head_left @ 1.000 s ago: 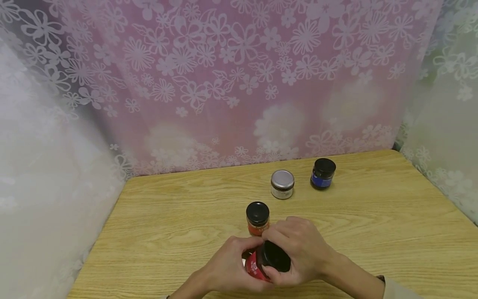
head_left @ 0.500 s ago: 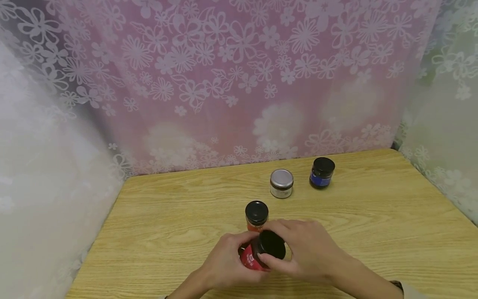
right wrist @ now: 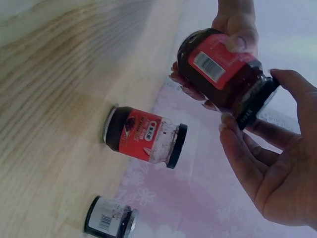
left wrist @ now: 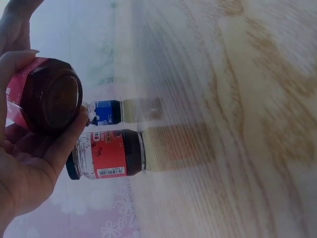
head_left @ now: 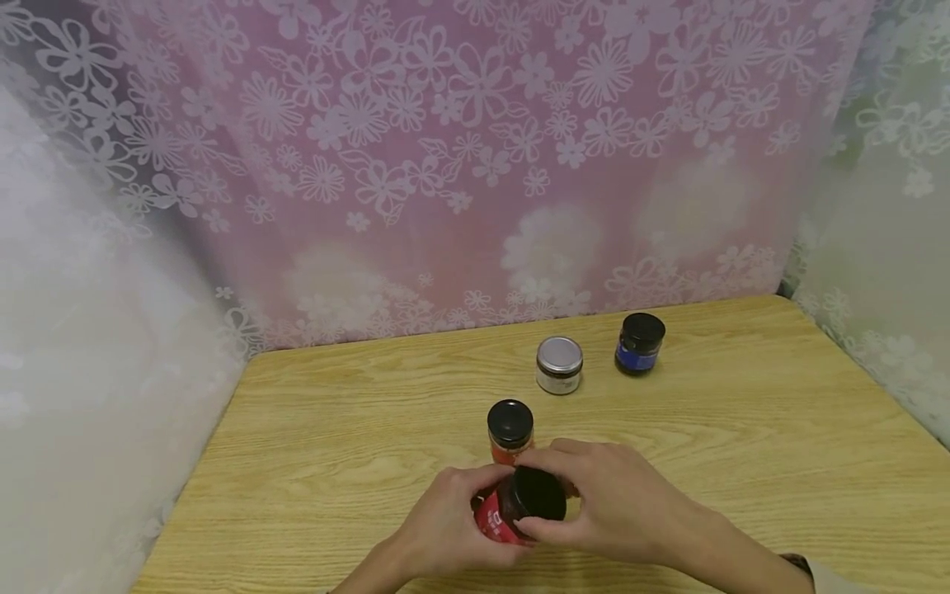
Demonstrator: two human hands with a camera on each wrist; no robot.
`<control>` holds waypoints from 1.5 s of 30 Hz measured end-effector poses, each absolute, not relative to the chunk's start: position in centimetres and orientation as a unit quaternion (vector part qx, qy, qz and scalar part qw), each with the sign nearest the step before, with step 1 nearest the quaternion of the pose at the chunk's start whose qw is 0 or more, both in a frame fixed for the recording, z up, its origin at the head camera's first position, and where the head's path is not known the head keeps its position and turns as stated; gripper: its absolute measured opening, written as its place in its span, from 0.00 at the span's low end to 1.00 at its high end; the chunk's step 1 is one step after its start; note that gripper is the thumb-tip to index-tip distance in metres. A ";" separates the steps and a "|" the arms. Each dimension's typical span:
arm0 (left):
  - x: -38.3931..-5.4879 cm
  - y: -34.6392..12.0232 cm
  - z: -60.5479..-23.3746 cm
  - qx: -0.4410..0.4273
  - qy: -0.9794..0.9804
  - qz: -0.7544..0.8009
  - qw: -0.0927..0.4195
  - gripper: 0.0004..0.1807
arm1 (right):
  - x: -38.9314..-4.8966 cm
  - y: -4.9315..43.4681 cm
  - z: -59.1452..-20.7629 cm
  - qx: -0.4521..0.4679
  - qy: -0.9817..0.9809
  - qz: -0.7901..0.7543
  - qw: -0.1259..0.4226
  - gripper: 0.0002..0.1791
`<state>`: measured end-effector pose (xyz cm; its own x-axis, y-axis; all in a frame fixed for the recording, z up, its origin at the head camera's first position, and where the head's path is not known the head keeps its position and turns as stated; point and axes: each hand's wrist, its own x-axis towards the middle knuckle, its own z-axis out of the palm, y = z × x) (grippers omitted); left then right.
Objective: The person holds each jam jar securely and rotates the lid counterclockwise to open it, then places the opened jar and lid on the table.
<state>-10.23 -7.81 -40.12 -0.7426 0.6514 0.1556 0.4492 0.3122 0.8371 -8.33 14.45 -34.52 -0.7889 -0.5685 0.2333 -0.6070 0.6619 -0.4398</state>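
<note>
Red-labelled jar (right wrist: 213,64) held tilted above a wood-grained table (head_left: 334,429)

The jar was glass, dark with its contents, its red label carrying white print and a barcode. The black lid (head_left: 540,492) sat at its mouth, and the left wrist view showed its round base clear of the tabletop. The left hand (head_left: 449,528) was curled round the body of the jar; the right hand (head_left: 623,503) was partly closed, thumb and fingertips gripping opposite sides of the lid.

Just beyond them stood a jar with an orange-red label (head_left: 510,433), also black-lidded. Farther back were a silver-lidded jar (head_left: 560,367) and a blue-labelled jar (head_left: 640,345), all three upright.

The table was pale yellow-brown with streaky grain, glossy enough to carry faint reflections in the left wrist view. Behind it hung a pink curtain (head_left: 445,165) patterned with white flowers; paler, whitish hangings (head_left: 89,346) closed in both sides
</note>
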 end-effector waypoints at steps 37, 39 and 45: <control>-11.0 -9.2 -40.7 0.372 0.772 0.481 0.183 0.27 | -10.4 15.2 -33.7 0.481 -0.852 0.200 -0.054 0.33; -11.0 -9.2 -40.7 0.371 0.774 0.481 0.178 0.27 | -10.4 15.2 -33.7 0.469 -0.857 0.207 -0.061 0.34; -10.9 -9.2 -40.8 0.363 0.802 0.455 0.137 0.26 | -10.1 14.9 -34.1 0.363 -0.891 0.245 -0.115 0.43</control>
<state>-10.91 -9.24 -40.82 -0.6989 0.7065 0.1113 0.4582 0.3229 0.8281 -10.10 14.94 -34.14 -0.7096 -0.7041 -0.0266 -0.5913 0.6155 -0.5210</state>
